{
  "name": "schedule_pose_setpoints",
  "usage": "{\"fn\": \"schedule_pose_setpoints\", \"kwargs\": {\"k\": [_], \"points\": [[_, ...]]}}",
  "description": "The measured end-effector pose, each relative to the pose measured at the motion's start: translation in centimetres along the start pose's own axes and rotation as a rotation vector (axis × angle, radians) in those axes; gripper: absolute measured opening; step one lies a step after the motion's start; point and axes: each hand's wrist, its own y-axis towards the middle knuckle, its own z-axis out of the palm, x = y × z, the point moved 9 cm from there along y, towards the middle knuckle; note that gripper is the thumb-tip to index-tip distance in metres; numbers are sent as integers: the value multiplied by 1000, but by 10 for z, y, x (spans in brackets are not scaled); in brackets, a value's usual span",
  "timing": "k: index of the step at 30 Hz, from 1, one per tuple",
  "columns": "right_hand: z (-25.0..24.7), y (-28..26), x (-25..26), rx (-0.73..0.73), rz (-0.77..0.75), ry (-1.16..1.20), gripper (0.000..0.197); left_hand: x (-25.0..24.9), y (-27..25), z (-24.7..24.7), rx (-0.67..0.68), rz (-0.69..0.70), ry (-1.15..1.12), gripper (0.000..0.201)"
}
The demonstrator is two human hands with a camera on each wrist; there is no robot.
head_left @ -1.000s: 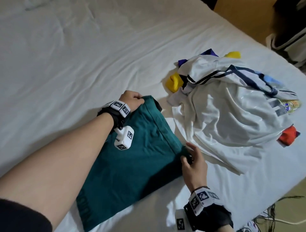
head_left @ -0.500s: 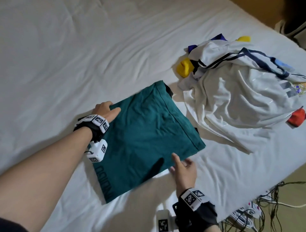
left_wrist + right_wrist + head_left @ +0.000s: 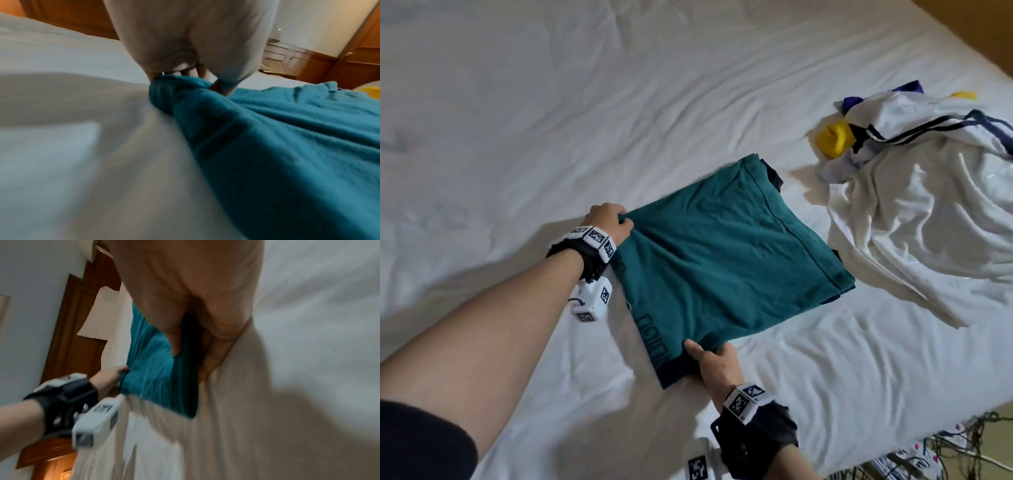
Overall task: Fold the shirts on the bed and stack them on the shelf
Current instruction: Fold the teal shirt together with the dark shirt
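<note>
Gripping one folded teal shirt (image 3: 726,260) are two hands, left hand (image 3: 607,224) and right hand (image 3: 717,365).

Matt teal shirt (image 3: 726,260); glossy white jersey (image 3: 921,219)

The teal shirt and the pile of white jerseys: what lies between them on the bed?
Only bare white bedsheet, with the pile's shadow on it, separates the teal shirt from the pile of white jerseys. The head view shows this.
</note>
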Motion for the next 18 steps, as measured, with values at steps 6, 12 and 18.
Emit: {"fn": "schedule_pose_setpoints", "kwargs": {"k": [6, 12, 18], "points": [[-28, -21, 21, 210, 6, -311, 11, 123, -128, -1, -26, -346, -138, 28], [-117, -46, 54, 62, -134, -430, 16, 117, -268, 71, 42, -358, -483, 33], [-125, -85, 68, -340, -495, -1085, 50, 92, -289, 57, -195, -167, -315, 25]]}}
